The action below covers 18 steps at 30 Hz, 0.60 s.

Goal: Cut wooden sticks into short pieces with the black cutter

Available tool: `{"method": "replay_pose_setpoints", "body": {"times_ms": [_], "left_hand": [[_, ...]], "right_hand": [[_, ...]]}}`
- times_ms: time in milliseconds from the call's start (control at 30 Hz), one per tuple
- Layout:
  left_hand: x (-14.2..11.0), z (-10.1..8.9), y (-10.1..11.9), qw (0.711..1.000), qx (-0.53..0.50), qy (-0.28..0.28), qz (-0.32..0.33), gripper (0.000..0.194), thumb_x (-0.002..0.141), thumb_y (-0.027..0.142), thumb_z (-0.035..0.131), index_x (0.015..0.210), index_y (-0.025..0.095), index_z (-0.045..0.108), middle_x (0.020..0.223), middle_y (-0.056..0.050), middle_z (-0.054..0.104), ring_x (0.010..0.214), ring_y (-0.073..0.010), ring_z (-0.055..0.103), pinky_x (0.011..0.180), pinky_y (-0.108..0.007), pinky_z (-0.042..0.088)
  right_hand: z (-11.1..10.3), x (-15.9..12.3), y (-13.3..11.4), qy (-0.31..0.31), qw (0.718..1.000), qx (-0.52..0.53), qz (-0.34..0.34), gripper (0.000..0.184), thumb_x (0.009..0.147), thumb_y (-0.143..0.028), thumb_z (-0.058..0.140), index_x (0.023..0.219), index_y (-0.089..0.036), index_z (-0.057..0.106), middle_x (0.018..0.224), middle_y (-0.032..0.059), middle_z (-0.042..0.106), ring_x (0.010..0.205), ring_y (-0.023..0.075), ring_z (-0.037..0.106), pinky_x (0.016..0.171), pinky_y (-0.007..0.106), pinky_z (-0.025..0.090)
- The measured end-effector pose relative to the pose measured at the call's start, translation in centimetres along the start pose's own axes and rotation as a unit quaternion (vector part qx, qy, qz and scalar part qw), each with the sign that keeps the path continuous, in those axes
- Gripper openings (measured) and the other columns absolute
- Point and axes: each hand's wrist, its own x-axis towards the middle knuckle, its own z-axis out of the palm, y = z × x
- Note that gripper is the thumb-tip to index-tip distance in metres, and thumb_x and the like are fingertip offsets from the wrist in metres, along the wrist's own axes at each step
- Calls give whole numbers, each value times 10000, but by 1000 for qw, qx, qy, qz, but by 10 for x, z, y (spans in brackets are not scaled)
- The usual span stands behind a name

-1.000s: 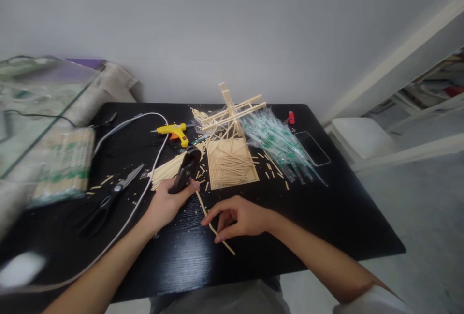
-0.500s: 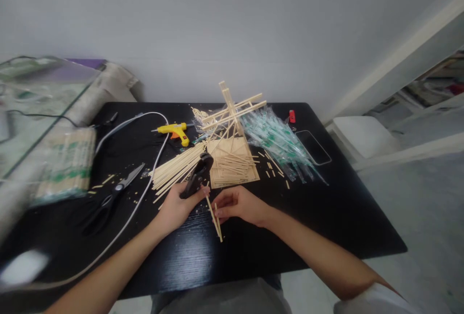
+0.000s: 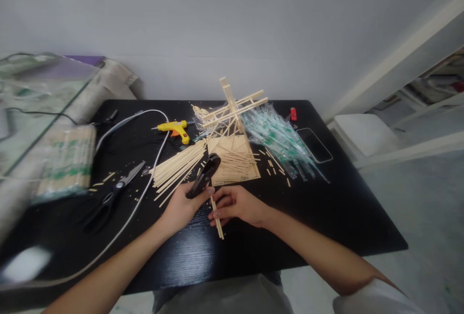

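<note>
My left hand [image 3: 183, 207] is closed around a black hand tool [image 3: 206, 173], perhaps cutters or a clamp, whose end points up and away; its exact kind is unclear. The thumb and fingertips also meet the top of a thin wooden stick. Close by, my right hand [image 3: 241, 205] pinches wooden sticks [image 3: 219, 229] that lie side by side, their lower ends pointing toward the table's front edge. Beyond both hands is a wooden stick base [image 3: 234, 176] with loose sticks on it, and a stick framework [image 3: 232, 106] rises behind. Left of it lies a bundle of long sticks [image 3: 177, 164].
A yellow glue gun [image 3: 176, 129], black-handled scissors [image 3: 114, 193] and a white cable [image 3: 145, 190] lie to the left, near a stick pack [image 3: 67, 159]. Green-and-white wrappers [image 3: 275, 135], a phone [image 3: 314, 144] and a red object [image 3: 293, 113] are on the right.
The two sticks, angled apart before, now lie together. My right fingers have closed in around them, and the black tool has shifted slightly right.
</note>
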Motion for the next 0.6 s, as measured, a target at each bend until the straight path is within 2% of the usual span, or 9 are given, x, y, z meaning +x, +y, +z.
{"method": "replay_pose_setpoints", "body": {"times_ms": [200,333,467,533,600], "left_hand": [[0,2,-4,1000,7,3,5,325,785,478,758,741,157,734,719,-13,706,683,-161,608,660,-268,506],[-1,2,-6,999,26,-2,35,312,856,463,699,776,162,716,712,1,687,671,-144,606,657,-257,504],[-5,-4,-3,995,66,-10,79,268,865,421,723,794,177,634,700,26,645,633,-125,591,603,-239,484],[-8,-8,-1,989,79,-34,119,257,830,392,774,898,190,632,841,-2,706,741,-154,661,686,-267,534],[-11,-11,2,976,111,-68,172,354,773,358,836,1012,209,622,1105,-57,730,984,-211,703,870,-328,559]], "right_hand": [[3,0,-3,27,1000,11,2,561,505,-292,998,928,-106,681,744,58,779,683,202,771,692,317,617],[2,1,-4,31,999,16,-4,566,503,-287,998,936,-112,678,729,56,779,675,209,771,677,325,622],[-4,2,-6,61,997,31,-42,571,532,-298,989,972,-125,669,731,47,779,681,215,769,676,334,620],[-7,4,-8,89,993,47,-64,596,527,-293,990,998,-134,660,742,40,779,688,219,770,692,343,619],[-9,5,-8,109,988,64,-84,611,519,-290,992,1007,-142,654,762,36,781,698,221,771,710,352,620]]}}
